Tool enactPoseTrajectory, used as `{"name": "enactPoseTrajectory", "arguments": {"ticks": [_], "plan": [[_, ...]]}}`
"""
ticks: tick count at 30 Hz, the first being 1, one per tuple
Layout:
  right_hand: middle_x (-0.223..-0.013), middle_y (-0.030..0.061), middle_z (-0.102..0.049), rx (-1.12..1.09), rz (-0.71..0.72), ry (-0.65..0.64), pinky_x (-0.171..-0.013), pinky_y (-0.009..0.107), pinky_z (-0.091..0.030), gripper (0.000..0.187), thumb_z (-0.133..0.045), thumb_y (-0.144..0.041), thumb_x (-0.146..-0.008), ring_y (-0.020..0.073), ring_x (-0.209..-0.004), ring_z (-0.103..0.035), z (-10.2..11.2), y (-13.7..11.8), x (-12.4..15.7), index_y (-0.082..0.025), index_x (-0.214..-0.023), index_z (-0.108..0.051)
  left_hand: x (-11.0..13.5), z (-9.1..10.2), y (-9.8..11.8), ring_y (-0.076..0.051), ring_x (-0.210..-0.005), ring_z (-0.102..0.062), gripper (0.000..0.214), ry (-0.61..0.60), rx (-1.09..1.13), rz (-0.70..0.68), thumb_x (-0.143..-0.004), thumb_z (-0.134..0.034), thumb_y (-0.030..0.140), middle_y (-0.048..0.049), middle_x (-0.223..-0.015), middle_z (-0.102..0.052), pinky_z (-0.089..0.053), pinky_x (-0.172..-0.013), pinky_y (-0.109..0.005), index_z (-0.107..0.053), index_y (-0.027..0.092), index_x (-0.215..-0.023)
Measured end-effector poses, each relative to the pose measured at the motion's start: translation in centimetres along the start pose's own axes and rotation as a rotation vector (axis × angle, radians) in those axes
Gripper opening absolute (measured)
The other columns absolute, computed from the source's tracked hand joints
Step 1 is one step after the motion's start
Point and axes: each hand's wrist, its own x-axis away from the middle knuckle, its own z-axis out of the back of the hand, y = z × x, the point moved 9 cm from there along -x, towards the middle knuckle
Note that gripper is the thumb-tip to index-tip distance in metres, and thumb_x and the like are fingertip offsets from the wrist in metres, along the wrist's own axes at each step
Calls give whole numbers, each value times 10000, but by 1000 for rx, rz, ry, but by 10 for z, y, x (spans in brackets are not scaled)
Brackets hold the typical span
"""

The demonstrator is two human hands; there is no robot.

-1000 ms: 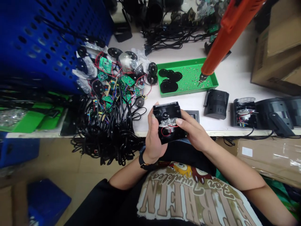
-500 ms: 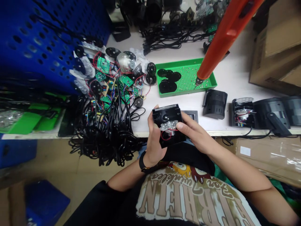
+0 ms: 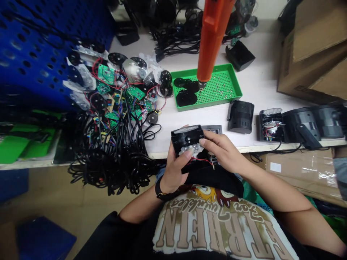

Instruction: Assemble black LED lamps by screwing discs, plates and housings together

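Note:
Both hands hold a black plastic housing (image 3: 187, 137) near the front edge of the bench. My left hand (image 3: 175, 169) wraps the housing's left side, its thumb pressing on a clear plastic piece (image 3: 187, 148) seated in the opening. My right hand (image 3: 223, 150) grips the right side, with thumb and fingertips at the rim by the clear piece. A red wire (image 3: 202, 159) runs out below the clear piece toward the right hand. The housing's underside is hidden. Behind it lies a flat black frame-like part (image 3: 217, 128), partly covered.
An orange electric screwdriver (image 3: 213, 39) hangs over a green tray (image 3: 208, 105) of screws and black discs. Circuit boards (image 3: 106, 74) and black cables (image 3: 116, 159) heap at left. Black housings (image 3: 241, 117) stand at right, near cardboard boxes (image 3: 311, 54).
My left thumb has moved from the housing's side onto the clear piece. The housing is tilted differently, and the red wire now extends to the right. The screwdriver has swung left over the tray.

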Motion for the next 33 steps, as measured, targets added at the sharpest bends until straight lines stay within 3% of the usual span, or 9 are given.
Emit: {"name": "enactPoseTrajectory", "arguments": {"ticks": [9, 12, 17, 20, 23, 27, 33], "plan": [[-696, -51, -473, 217, 68, -71, -656, 262, -355, 298, -453, -375, -1081, 120, -662, -428, 1, -7, -3, -202, -869, -570, -1, 6, -3, -302, -1023, -761, 634, 58, 20, 17, -741, -847, 292, -52, -1068, -787, -584, -1008, -486, -661, 254, -1345], [-739, -30, -530, 132, 8, -119, -693, 262, -390, 371, -461, -484, -1080, 135, -721, -485, 1, 3, -3, -189, -958, -650, -3, 7, -3, -280, -945, -768, 616, 93, -13, 23, -732, -867, 343, -33, -1001, -777, -599, -976, -477, -665, 241, -1306], [-848, 10, -669, -66, -75, -98, -743, 289, -456, 526, -414, -596, -1072, 169, -799, -561, 2, 18, -1, -229, -1309, -707, -8, 3, -1, -300, -1015, -756, 599, 61, -15, -8, -749, -877, 444, -47, -1007, -765, -608, -962, -464, -664, 237, -1270], [-1119, 29, -755, -144, -68, -70, -972, 351, -513, 505, -473, -590, -1055, 203, -1035, -653, 1, 17, 2, -298, -1421, -661, -9, 4, -1, -321, -1070, -742, 580, 62, -11, -17, -776, -869, 470, -53, -1009, -764, -608, -959, -460, -666, 242, -1269], [-1269, 28, -750, -161, -51, -74, -1178, 427, -453, 562, -594, -593, -999, 247, -1243, -650, -2, 15, 7, -332, -1496, -599, -8, 5, 0, -309, -1061, -742, 578, 60, -33, -21, -795, -857, 504, -49, -1021, -760, -607, -951, -449, -664, 246, -1276], [-1213, 38, -770, -139, -66, -69, -1098, 470, -539, 726, -664, -578, -963, 271, -1160, -694, -6, 16, 11, -313, -1606, -456, -5, 9, 2, -269, -1070, -732, 558, 77, -100, -67, -806, -834, 555, -28, -1015, -753, -585, -994, -421, -677, 247, -1245], [-1132, 62, -780, -118, -40, 22, -987, 458, -599, 687, -691, -576, -939, 290, -1148, -697, -7, 11, 13, -258, -1535, -564, 0, 23, 1, -299, -1262, -662, 486, 61, -211, -150, -876, -749, 585, -71, -1096, -760, -500, -1120, -438, -695, 234, -1207]]}}
